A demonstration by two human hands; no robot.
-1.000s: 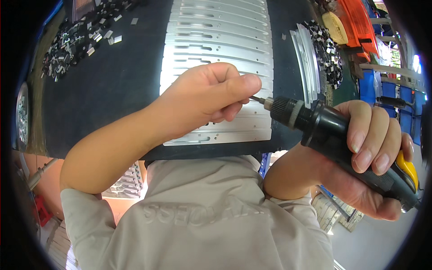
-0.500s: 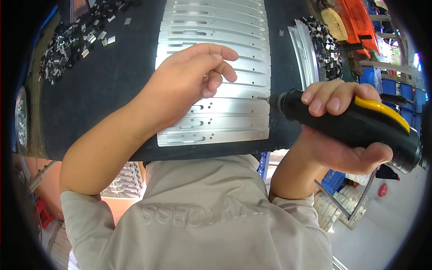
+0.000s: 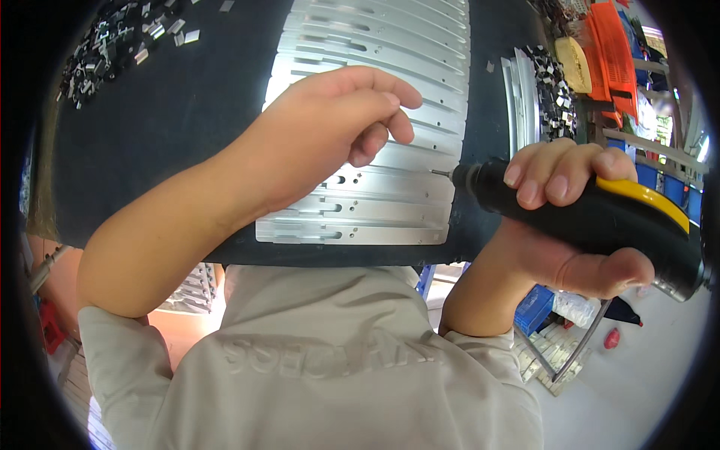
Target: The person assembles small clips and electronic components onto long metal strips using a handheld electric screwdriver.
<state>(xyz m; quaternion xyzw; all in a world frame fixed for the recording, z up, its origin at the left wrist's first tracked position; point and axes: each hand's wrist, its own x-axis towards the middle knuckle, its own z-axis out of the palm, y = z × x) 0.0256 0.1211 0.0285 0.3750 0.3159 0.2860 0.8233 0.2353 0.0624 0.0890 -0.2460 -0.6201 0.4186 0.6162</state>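
Observation:
Silver metal strips (image 3: 409,187) with slots and small holes lie side by side in a long row on the dark table (image 3: 150,127). My right hand (image 3: 559,187) grips a black power screwdriver (image 3: 607,217) with a yellow lever. Its thin bit points left, with the tip over the right end of a near strip; whether it touches is unclear. Above the strips hovers my left hand (image 3: 337,124), its fingers curled and thumb bent in against them. The palm is turned out of sight, so anything in it is hidden.
Small black and silver clips (image 3: 112,52) are heaped at the far left. More small dark pieces (image 3: 553,90) lie at the right beside several upright-edged silver strips (image 3: 521,105). Orange baskets (image 3: 611,60) and a yellow object (image 3: 573,66) stand beyond.
The view has shifted slightly. The screwdriver bit still points at the right end of a strip, and my left hand has moved slightly right and away over the strips, still curled.

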